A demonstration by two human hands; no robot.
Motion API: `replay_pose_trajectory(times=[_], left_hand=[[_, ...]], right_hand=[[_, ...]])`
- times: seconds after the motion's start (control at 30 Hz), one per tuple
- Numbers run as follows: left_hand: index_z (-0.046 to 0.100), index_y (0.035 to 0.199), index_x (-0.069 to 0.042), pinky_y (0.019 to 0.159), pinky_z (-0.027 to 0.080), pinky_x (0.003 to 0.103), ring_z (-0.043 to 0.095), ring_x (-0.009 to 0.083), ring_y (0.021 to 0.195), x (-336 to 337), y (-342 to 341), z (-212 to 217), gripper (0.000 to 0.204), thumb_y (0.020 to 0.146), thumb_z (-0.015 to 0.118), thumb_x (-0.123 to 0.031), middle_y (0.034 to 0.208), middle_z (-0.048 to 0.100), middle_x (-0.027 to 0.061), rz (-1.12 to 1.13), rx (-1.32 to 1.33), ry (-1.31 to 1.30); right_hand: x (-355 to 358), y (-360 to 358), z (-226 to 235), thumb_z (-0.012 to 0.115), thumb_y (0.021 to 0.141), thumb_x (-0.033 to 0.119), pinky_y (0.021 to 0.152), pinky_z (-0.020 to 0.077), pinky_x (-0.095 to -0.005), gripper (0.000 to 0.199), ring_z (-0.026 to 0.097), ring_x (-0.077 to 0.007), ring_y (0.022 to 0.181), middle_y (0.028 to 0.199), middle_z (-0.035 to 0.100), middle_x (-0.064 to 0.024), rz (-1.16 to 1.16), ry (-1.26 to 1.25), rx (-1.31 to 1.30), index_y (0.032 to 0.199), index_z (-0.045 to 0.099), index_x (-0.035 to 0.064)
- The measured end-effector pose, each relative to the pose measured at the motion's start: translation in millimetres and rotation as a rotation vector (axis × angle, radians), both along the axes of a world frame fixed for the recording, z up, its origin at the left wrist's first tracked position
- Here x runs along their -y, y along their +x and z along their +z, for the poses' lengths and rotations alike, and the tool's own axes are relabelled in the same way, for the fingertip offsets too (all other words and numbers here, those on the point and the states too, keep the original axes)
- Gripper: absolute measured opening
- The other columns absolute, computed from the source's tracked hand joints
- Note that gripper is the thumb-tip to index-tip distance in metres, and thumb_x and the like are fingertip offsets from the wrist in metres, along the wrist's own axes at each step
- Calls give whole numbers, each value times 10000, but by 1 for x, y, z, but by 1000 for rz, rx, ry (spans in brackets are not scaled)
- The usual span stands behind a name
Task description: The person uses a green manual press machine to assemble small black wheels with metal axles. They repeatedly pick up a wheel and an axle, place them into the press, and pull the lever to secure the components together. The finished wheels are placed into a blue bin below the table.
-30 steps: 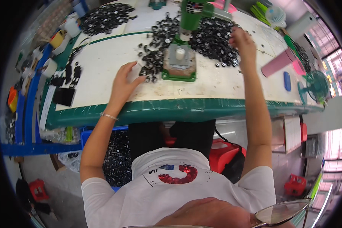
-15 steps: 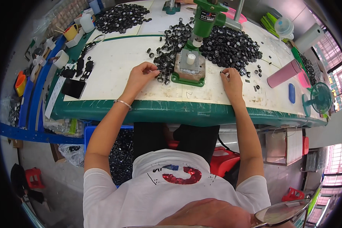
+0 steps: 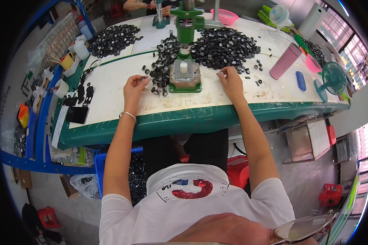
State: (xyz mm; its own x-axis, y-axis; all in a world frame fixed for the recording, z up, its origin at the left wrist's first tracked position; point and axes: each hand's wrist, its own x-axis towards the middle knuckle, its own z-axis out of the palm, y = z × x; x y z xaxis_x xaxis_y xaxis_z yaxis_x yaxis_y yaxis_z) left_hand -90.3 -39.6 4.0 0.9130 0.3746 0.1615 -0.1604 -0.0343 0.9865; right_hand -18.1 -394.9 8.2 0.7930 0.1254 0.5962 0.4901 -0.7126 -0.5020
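The left hand (image 3: 133, 90) is over the white tabletop (image 3: 106, 87), fingers drawn in narrow, with a small wheel piece (image 3: 143, 78) pinched at the tips of thumb and forefinger. How its other fingers curl beneath I can't make out. Just to its right, and a little beyond, a loose cluster of black wheels (image 3: 161, 75) spreads up to the side of the press base (image 3: 185, 87).

The right hand (image 3: 232, 83) sits on the other side of that base, apart from it, thumb and forefinger also close together on a little dark part (image 3: 222, 73), too small for me to name. Beyond this hand lies the big wheel heap (image 3: 223, 47), its near edge close to the fingertips. A few loose wheels dot the table to the hand's right.

Between the two hands, slightly farther from the person, the green press (image 3: 186, 22) stands upright, a white peg (image 3: 184, 67) on the plate under its ram. Well to the right of the right hand are a pink bottle (image 3: 285, 61), a blue case (image 3: 301, 81) and a green fan (image 3: 334, 79). Off to the left hand's left lies a black phone (image 3: 77, 115); a bracelet (image 3: 128, 115) circles that wrist.
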Motion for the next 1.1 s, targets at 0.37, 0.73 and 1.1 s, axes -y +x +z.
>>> replay_pose_trajectory(times=[0.37,0.73,1.1], left_hand=[[686,1110,-62,677,445,208,595,78,861,-1,-3,-1,293,831,717,-149,945,655,2,45,16,28],[652,1170,-73,674,449,199,602,68,842,3,-2,-1,338,835,695,-80,991,677,-1,-15,22,97],[620,1201,-30,801,489,218,601,92,887,3,-4,-2,396,813,686,8,1060,652,36,-114,15,10]], right_hand=[[9,3,-9,636,858,191,675,484,-391,113,607,-280,754,837,594,-66,-21,6,29,920,642,96],[9,4,-11,630,862,166,705,486,-397,243,605,-296,790,916,584,-95,67,23,47,1091,618,87],[2,3,-2,654,855,159,678,483,-336,246,590,-215,726,874,596,-84,295,262,-80,1087,657,75]])
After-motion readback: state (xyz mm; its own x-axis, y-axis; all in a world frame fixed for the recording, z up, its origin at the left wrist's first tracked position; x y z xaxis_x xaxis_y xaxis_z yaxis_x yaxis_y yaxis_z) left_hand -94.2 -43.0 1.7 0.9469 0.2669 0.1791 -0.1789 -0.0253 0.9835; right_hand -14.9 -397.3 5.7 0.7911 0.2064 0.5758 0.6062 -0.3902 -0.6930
